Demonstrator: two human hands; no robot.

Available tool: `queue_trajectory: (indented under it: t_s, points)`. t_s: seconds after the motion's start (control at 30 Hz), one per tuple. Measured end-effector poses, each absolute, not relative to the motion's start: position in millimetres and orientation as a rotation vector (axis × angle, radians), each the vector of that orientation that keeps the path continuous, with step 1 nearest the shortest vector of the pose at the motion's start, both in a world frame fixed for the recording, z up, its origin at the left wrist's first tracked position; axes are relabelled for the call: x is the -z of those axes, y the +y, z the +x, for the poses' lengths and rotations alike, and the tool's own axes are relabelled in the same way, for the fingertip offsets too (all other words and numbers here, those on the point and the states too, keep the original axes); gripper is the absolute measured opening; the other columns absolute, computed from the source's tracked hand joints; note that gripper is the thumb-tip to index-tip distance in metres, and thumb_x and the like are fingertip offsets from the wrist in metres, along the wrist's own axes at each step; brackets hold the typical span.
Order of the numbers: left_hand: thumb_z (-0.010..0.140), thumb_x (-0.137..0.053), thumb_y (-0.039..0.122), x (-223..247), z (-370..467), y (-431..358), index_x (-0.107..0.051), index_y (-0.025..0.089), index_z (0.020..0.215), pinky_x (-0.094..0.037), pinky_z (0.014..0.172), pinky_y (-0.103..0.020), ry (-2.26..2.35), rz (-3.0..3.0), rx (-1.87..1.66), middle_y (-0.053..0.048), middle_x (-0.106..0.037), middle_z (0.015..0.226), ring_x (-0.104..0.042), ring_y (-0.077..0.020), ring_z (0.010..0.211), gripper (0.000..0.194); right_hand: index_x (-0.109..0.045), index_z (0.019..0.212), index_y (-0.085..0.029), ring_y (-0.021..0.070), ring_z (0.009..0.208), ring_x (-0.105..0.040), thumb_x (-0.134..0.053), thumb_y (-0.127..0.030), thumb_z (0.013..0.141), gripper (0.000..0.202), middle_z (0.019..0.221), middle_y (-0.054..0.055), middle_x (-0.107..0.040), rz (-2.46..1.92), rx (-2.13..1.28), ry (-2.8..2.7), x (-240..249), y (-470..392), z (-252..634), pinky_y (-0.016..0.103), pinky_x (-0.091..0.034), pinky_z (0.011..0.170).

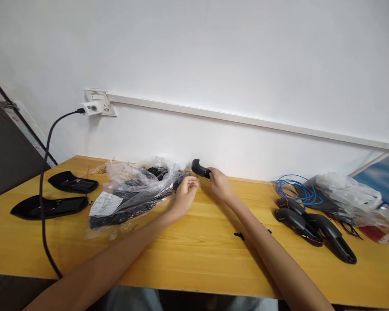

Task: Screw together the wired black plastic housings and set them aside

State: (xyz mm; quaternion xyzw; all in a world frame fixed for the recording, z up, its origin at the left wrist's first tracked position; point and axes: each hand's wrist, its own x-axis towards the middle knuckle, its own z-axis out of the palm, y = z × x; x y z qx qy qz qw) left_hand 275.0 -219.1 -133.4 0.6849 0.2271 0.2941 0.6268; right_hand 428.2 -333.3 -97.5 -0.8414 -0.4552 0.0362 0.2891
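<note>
Right hand: closed around one end of a small black plastic part, held just above the far side of the table; the part's free end points left and up
Left hand: just beside the right one, fingers loosely curled with the tips pinched near the part; whether they hold anything is too small to tell
Plastic bag: clear, crumpled, full of black pieces, lying just left of the left hand; a white paper label on its near side
Table: yellow wood, set against a white wall
Left end: two flat black shells; a black cable running up to a wall socket
Right end: curved black parts, blue wire coil, another clear bag
</note>
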Motion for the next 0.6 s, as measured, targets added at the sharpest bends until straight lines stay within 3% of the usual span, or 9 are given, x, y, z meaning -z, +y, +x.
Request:
queue_trajectory:
  t_s: [0.07, 0.17, 0.23, 0.33, 0.4, 0.5, 0.6]
  points:
    - [0.099, -0.067, 0.033, 134, 273, -218, -0.063, 0.020, 0.127, -0.050, 0.118, -0.049, 0.507, 1.482, -0.687, -0.015, -0.072, 0.129, -0.069, -0.0282, 0.124, 0.031, -0.066, 0.138, -0.016, 0.0258, 0.113, -0.074, -0.033, -0.030, 0.112, 0.044, 0.129, 0.017, -0.077, -2.091, -0.157, -1.076, 91, -343, 423, 0.040, -0.058, 0.101]
    - [0.098, -0.073, 0.044, 130, 270, -220, -0.064, 0.024, 0.138, -0.048, 0.121, -0.050, 0.334, 1.340, -0.514, -0.014, -0.067, 0.147, -0.061, -0.0323, 0.142, 0.045, -0.073, 0.112, -0.019, 0.0203, 0.089, -0.072, -0.059, -0.045, 0.104, 0.030, 0.106, 0.009, -0.078, -1.526, -0.565, -0.715, 85, -356, 406, 0.033, -0.062, 0.084]
    - [0.097, -0.076, 0.052, 127, 268, -225, -0.069, 0.026, 0.137, -0.051, 0.117, -0.047, 0.208, 1.212, -0.387, -0.011, -0.069, 0.148, -0.060, -0.0348, 0.144, 0.048, -0.074, 0.099, -0.018, 0.0158, 0.077, -0.067, -0.078, -0.042, 0.092, 0.026, 0.091, 0.005, -0.074, -1.153, -0.864, -0.504, 84, -361, 391, 0.028, -0.061, 0.075]
    - [0.091, -0.081, 0.064, 119, 266, -236, -0.077, 0.024, 0.123, -0.055, 0.111, -0.042, 0.105, 1.023, -0.321, -0.010, -0.075, 0.137, -0.064, -0.0345, 0.139, 0.051, -0.073, 0.099, -0.017, 0.0127, 0.073, -0.066, -0.083, -0.031, 0.089, 0.020, 0.087, 0.003, -0.072, -0.944, -1.103, -0.393, 87, -363, 367, 0.023, -0.063, 0.072]
    - [0.087, -0.083, 0.070, 113, 264, -243, -0.079, 0.021, 0.115, -0.058, 0.106, -0.040, 0.087, 0.935, -0.298, -0.012, -0.078, 0.132, -0.067, -0.0335, 0.134, 0.057, -0.071, 0.100, -0.019, 0.0130, 0.077, -0.069, -0.083, -0.030, 0.089, 0.019, 0.089, 0.002, -0.073, -0.919, -1.148, -0.361, 88, -363, 356, 0.024, -0.065, 0.077]
    - [0.086, -0.081, 0.076, 104, 262, -245, -0.077, 0.019, 0.111, -0.062, 0.080, -0.034, 0.174, 0.833, -0.255, -0.015, -0.078, 0.126, -0.073, -0.0314, 0.120, 0.062, -0.070, 0.104, -0.022, 0.0174, 0.085, -0.074, -0.080, -0.043, 0.094, 0.026, 0.097, 0.005, -0.076, -1.106, -1.149, -0.456, 83, -368, 356, 0.032, -0.067, 0.086]
    - [0.090, -0.084, 0.062, 101, 264, -241, -0.071, 0.020, 0.105, -0.059, 0.069, -0.029, 0.303, 0.735, -0.279, -0.012, -0.078, 0.113, -0.075, -0.0260, 0.103, 0.047, -0.074, 0.108, -0.021, 0.0233, 0.099, -0.075, -0.072, -0.054, 0.098, 0.034, 0.109, 0.009, -0.079, -1.539, -0.977, -0.841, 65, -386, 380, 0.042, -0.063, 0.099]
